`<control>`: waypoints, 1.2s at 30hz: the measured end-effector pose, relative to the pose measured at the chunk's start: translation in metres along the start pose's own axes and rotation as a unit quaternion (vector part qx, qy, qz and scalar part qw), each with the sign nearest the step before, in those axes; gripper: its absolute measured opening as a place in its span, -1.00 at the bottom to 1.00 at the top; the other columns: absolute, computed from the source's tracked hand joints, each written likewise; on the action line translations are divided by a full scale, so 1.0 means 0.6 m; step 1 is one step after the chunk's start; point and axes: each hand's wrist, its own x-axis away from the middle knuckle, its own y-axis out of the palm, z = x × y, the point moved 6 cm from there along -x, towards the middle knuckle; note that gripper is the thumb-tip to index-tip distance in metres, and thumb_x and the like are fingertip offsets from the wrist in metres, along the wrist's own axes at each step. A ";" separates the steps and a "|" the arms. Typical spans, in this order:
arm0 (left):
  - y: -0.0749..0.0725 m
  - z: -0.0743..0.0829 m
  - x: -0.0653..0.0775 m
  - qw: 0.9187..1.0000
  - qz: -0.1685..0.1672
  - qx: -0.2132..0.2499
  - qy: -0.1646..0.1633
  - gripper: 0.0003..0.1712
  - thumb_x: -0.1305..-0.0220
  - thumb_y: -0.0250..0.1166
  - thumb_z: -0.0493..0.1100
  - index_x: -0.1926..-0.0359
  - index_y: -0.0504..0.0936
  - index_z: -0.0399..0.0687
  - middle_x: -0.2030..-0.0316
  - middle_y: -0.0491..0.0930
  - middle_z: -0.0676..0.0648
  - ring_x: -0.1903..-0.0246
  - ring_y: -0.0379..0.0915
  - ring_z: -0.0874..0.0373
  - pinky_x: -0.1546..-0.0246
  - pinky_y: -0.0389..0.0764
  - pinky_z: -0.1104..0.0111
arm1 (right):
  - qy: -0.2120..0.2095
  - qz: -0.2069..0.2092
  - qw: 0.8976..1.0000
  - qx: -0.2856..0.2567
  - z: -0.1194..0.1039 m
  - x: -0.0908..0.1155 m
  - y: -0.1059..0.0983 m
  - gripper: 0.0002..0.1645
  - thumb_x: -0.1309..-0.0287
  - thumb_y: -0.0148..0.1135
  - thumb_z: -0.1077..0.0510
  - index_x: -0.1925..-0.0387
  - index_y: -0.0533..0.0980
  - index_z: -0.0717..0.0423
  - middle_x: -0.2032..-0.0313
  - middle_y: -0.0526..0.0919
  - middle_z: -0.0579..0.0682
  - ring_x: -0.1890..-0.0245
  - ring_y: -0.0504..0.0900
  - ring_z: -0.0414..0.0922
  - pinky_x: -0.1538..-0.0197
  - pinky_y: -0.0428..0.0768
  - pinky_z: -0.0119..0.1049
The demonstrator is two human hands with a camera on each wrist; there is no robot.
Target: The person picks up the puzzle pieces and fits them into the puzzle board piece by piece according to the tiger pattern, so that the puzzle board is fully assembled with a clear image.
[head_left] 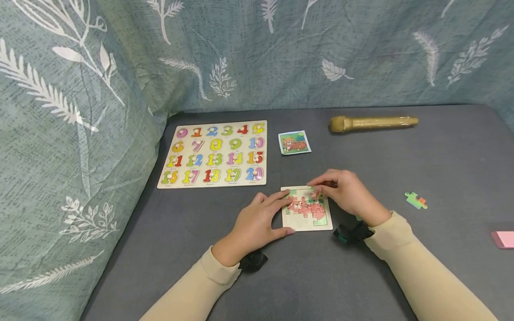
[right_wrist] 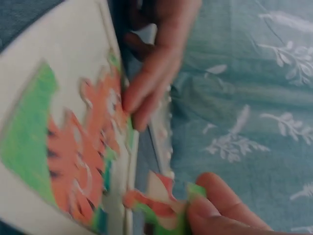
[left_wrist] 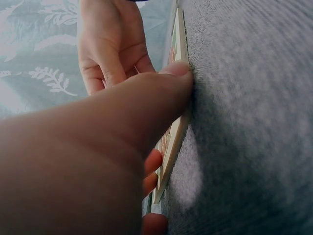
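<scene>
A small wooden jigsaw board (head_left: 288, 221) lies on the table, partly filled with orange and green pieces. My left hand (head_left: 258, 223) steadies it: straight fingers rest on its left side and the thumb (left_wrist: 177, 71) presses at the near edge. Between thumb and forefinger, my right hand (head_left: 353, 196) pinches an orange and green puzzle piece (right_wrist: 168, 210) over the board's far right part. A loose puzzle piece (head_left: 416, 200) lies off to the right. A bit of green (head_left: 358, 218) peeks out by the right wrist, mostly hidden.
Beyond the left hand lies a wooden number board (head_left: 213, 154). A picture card (head_left: 294, 142) sits behind the jigsaw, and a gold microphone (head_left: 373, 124) lies at the back right. A pink block (head_left: 503, 239) shows at the right border. Patterned green cloth (head_left: 289, 53) hangs behind.
</scene>
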 end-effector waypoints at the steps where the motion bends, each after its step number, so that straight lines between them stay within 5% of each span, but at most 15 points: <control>1: 0.000 0.000 0.000 1.000 0.000 -0.001 0.000 -0.11 -0.24 0.49 0.30 -0.51 0.48 0.16 -0.53 0.30 0.14 0.07 0.30 0.15 0.40 0.41 0.38 | -0.002 0.001 1.000 -0.007 -0.001 0.000 0.004 -0.75 -0.35 0.33 0.40 0.01 0.76 0.22 0.18 0.71 0.08 0.32 0.65 -0.09 0.27 0.63 -0.27; 6: -0.003 0.002 0.001 1.000 0.000 -0.003 0.000 -0.11 -0.24 0.49 0.31 -0.51 0.48 0.15 -0.53 0.30 0.14 0.07 0.30 0.15 0.39 0.42 0.38 | 0.006 -0.006 1.000 -0.030 -0.002 0.001 0.014 -0.66 -0.36 0.26 0.48 -0.10 0.69 0.26 0.05 0.67 0.16 0.20 0.73 -0.01 0.17 0.70 -0.20; 9: -0.005 0.002 0.003 1.000 0.002 -0.001 -0.001 -0.11 -0.23 0.50 0.31 -0.50 0.48 0.15 -0.53 0.30 0.14 0.06 0.31 0.14 0.40 0.42 0.38 | 0.003 -0.005 1.000 -0.024 -0.004 0.001 0.015 -0.70 -0.30 0.31 0.50 0.00 0.69 0.20 0.07 0.70 0.12 0.12 0.73 0.03 0.09 0.68 -0.11; 14: -0.004 0.001 0.006 1.000 0.007 0.002 0.001 -0.11 -0.22 0.51 0.30 -0.50 0.48 0.14 -0.53 0.31 0.14 0.08 0.31 0.15 0.40 0.42 0.38 | -0.007 -0.006 1.000 -0.027 -0.014 0.003 0.022 -0.82 -0.25 0.42 0.42 0.26 0.61 0.13 0.28 0.71 0.00 0.25 0.67 -0.06 0.22 0.62 -0.20; 20: -0.005 0.002 0.009 1.000 0.023 0.012 0.012 -0.12 -0.23 0.51 0.29 -0.49 0.50 0.12 -0.52 0.32 0.14 0.11 0.31 0.14 0.42 0.46 0.35 | -0.008 -0.059 0.998 -0.035 -0.036 0.012 0.043 -0.84 -0.33 0.36 0.39 0.14 0.63 0.12 0.31 0.65 -0.01 0.41 0.64 -0.15 0.35 0.58 -0.27; 28: -0.004 0.003 0.006 1.000 0.023 0.013 0.010 -0.11 -0.23 0.51 0.29 -0.49 0.49 0.12 -0.53 0.30 0.16 0.09 0.31 0.15 0.40 0.48 0.34 | -0.019 -0.032 0.997 0.074 -0.059 0.027 0.075 -0.75 -0.18 0.51 0.32 0.38 0.57 0.00 0.51 0.67 -0.23 0.49 0.58 -0.31 0.34 0.52 -0.27; 36: -0.006 0.002 0.006 0.999 0.029 0.011 0.011 -0.12 -0.21 0.53 0.26 -0.48 0.51 0.09 -0.51 0.33 0.14 0.08 0.33 0.14 0.41 0.48 0.36 | -0.042 -0.027 0.977 0.207 -0.085 0.042 0.088 -0.81 -0.05 0.64 0.22 0.30 0.75 -0.01 0.42 0.72 -0.19 0.41 0.67 -0.23 0.32 0.63 -0.20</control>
